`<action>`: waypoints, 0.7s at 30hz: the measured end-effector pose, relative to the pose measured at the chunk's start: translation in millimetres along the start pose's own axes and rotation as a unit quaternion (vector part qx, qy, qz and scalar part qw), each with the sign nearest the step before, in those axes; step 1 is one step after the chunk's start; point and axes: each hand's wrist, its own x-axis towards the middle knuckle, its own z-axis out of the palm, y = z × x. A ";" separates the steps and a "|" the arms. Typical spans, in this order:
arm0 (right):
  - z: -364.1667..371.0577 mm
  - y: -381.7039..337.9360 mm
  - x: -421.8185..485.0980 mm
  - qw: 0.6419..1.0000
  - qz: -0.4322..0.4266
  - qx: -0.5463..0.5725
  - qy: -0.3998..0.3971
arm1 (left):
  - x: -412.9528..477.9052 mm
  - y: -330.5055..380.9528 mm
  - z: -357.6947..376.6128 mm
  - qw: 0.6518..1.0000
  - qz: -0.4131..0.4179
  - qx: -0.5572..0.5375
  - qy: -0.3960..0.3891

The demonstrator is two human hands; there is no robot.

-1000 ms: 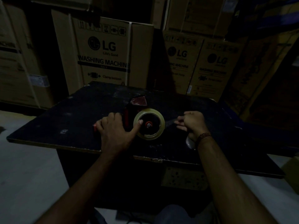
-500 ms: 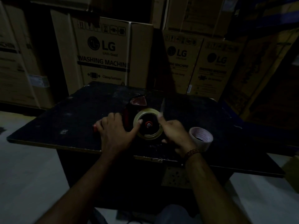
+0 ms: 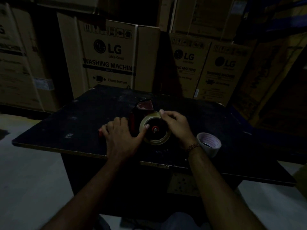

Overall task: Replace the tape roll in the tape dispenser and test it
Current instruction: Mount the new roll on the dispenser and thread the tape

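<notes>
Dark scuffed table (image 3: 79, 117), tape dispenser (image 3: 142, 107) lying flat, white tape roll (image 3: 209, 143) near front edge

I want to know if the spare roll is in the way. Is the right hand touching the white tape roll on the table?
Cannot tell. In the head view the right hand is on the mounted roll; the wrist overlaps the white tape roll, hiding any gap.

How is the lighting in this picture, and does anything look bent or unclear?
Head view: very dim, the dark table swallowing detail around the tape dispenser; the tape roll catches faint light; wide-angle bending tilts the cartons at the edges; no glare.
</notes>
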 end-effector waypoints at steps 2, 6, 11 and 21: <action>1.3 -8.6 3.4 0.998 -0.037 -0.052 -0.019 | -0.3 0.7 -0.6 1.000 0.000 0.002 -0.003; 3.5 -21.8 18.1 0.994 -0.051 -0.062 -0.073 | -1.4 1.1 -1.9 1.000 0.000 0.002 0.000; 0.8 -26.0 20.5 0.995 -0.036 -0.060 -0.074 | -2.3 0.7 -1.3 1.000 -0.001 -0.001 0.008; -5.3 -26.9 18.9 0.992 0.026 0.019 -0.123 | -1.1 0.9 0.3 1.000 -0.001 0.002 0.008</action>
